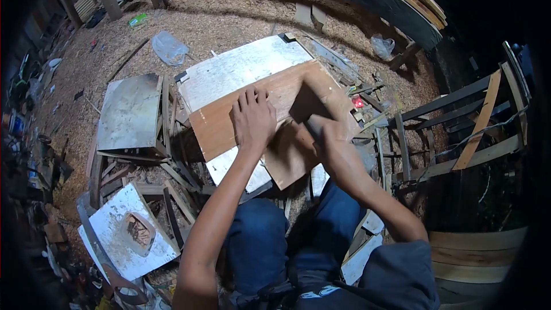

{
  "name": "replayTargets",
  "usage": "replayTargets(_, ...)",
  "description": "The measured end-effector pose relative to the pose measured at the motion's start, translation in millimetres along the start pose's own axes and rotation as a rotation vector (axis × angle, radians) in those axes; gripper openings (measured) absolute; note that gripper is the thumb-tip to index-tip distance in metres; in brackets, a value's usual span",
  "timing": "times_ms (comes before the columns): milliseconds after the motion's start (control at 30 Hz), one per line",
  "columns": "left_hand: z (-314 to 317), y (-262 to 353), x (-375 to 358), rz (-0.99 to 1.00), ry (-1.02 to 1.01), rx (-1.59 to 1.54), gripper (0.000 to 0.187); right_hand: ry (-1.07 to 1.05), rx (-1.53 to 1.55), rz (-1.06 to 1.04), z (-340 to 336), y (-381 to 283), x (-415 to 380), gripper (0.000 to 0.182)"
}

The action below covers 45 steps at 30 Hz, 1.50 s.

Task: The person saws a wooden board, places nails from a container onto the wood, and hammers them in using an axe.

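My left hand [252, 120] lies flat on a brown plywood piece [215, 132], fingers spread and pointing away from me. The plywood rests on a worn white tabletop [229, 74] in front of my knees. Over the plywood's right part, my right hand [332, 139] is closed, its fingers curled around a dark object at its inner side; I cannot tell what that object is. A dark shadow falls on the plywood beside this hand. Part of the plywood extends toward me between my two arms.
At left stands a low white-topped stool [129, 112]. Nearer me, another white top [103, 235] carries a tray of nails [139, 234] and a handsaw [123, 290]. A wooden frame [453, 103] stands at right. Plastic bags [168, 47] and wood scraps litter the shavings-covered ground.
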<state>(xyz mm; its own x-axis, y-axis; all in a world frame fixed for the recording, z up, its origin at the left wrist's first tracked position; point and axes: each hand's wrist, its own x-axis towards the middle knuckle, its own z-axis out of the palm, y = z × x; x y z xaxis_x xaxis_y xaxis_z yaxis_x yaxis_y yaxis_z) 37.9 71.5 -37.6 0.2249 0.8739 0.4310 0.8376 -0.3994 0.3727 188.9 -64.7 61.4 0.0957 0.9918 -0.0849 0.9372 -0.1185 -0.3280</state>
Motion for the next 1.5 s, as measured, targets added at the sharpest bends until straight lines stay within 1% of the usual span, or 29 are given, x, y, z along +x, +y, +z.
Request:
replayTargets(33,-1.6,0.2,-0.9,-0.006,-0.019,-0.013,0.025,0.05,0.023,-0.096,10.8,6.9,6.6,0.031)
replayTargets(67,-4.3,2.5,-0.5,-0.011,-0.03,-0.028,0.025,0.026,0.003,-0.122,7.4,17.7,10.5,0.031)
replayTargets(100,-5.2,4.0,-2.2,-0.008,0.027,-0.012,0.024,0.004,-0.017,-0.152,-4.3,20.3,17.4,0.031)
replayTargets(133,-6.0,4.6,-4.1,-0.009,0.001,-0.006,0.024,-0.018,-0.035,-0.176,-12.6,19.2,17.3,0.032)
replayTargets(167,-5.5,3.9,0.6,-0.014,-0.008,-0.002,0.024,-0.076,0.02,-0.113,-24.3,15.6,13.1,0.03)
replayTargets(267,-2.1,1.6,0.3,-0.017,-0.008,0.023,0.024,0.11,0.039,-0.189,-45.0,-4.6,-5.2,0.027)
replayTargets(300,-3.5,2.5,-0.4,-0.027,-0.028,0.014,0.024,0.089,0.09,-0.088,-52.6,-13.5,-9.9,0.027)
replayTargets(400,-3.3,2.2,0.8,-0.021,-0.014,0.007,0.024,0.224,0.095,-0.098,-33.0,-17.5,-11.0,0.028)
replayTargets(433,-2.9,2.4,-1.2,-0.013,-0.001,0.007,0.024,0.072,0.097,0.006,-11.2,-2.9,-3.6,0.032)
replayTargets(467,-2.5,2.6,-6.4,-0.008,0.004,-0.005,0.023,0.148,-0.05,-0.239,25.3,29.4,7.8,0.032)
replayTargets(533,-2.5,1.3,-3.5,0.009,0.039,-0.026,0.022,-0.068,0.057,-0.101,-9.8,12.9,23.6,0.031)
replayTargets(567,-4.3,2.4,-3.0,0.0,0.024,-0.021,0.021,-0.079,0.061,-0.106,-18.4,8.6,23.5,0.031)
replayTargets(667,0.2,1.2,-2.3,0.006,0.048,0.019,0.021,-0.017,0.065,-0.119,-32.2,2.3,13.2,0.031)
replayTargets(700,-2.2,0.8,0.6,-0.009,0.024,0.006,0.022,0.078,0.064,-0.166,-41.2,-7.0,4.3,0.029)
replayTargets(767,-8.4,3.7,0.3,-0.039,-0.048,-0.02,0.023,0.137,0.089,-0.102,-50.2,-20.3,-7.3,0.031)
replayTargets(833,-5.6,4.2,1.1,-0.033,-0.018,0.003,0.023,0.196,0.066,-0.011,-34.4,-16.6,-10.0,0.036)
replayTargets(867,-5.0,4.5,0.0,-0.029,-0.004,0.014,0.023,0.099,0.047,0.089,-18.3,-14.9,-7.0,0.036)
replayTargets(933,-2.9,2.6,-5.6,-0.029,-0.019,0.016,0.024,0.128,-0.011,-0.168,26.7,20.2,5.8,0.033)
replayTargets(967,-3.2,3.1,-2.9,-0.023,-0.01,0.016,0.024,-0.025,0.012,-0.155,3.0,14.4,13.4,0.032)
replayTargets(1000,-4.0,4.2,-3.7,-0.028,-0.01,0.021,0.024,-0.056,0.035,-0.156,-2.5,13.7,17.7,0.031)
replayTargets(1067,-3.9,4.2,-1.9,-0.036,0.002,0.023,0.024,-0.139,0.115,-0.066,-17.2,6.5,17.0,0.031)
replayTargets(1167,-6.1,3.9,-0.9,-0.036,-0.019,-0.003,0.024,0.042,0.092,-0.116,-41.9,-12.5,2.8,0.028)
replayTargets(1267,-1.3,3.4,-0.3,-0.027,0.017,0.032,0.023,0.14,0.112,-0.038,-46.6,-21.6,-1.0,0.026)
replayTargets(1300,-0.7,3.2,0.9,-0.027,0.021,0.037,0.023,0.302,0.048,-0.232,-22.5,-4.8,2.8,0.027)
replayTargets(1333,-1.4,4.0,0.2,-0.029,0.024,0.041,0.023,0.03,0.053,-0.04,1.0,8.1,4.0,0.028)
replayTargets(1400,-3.8,3.1,-2.1,-0.023,0.03,0.052,0.022,-0.037,-0.027,-0.108,8.5,14.9,7.0,0.028)
replayTargets(1433,-2.6,1.4,1.2,-0.029,0.046,0.059,0.022,-0.096,-0.008,-0.13,-3.7,14.7,16.5,0.029)
replayTargets(1467,-1.0,3.0,-1.5,-0.028,0.048,0.061,0.022,-0.161,0.016,-0.138,-14.5,15.6,18.7,0.03)
replayTargets(1500,-1.3,5.2,-0.1,-0.026,0.046,0.052,0.022,-0.18,0.021,-0.094,-21.0,15.3,20.4,0.031)
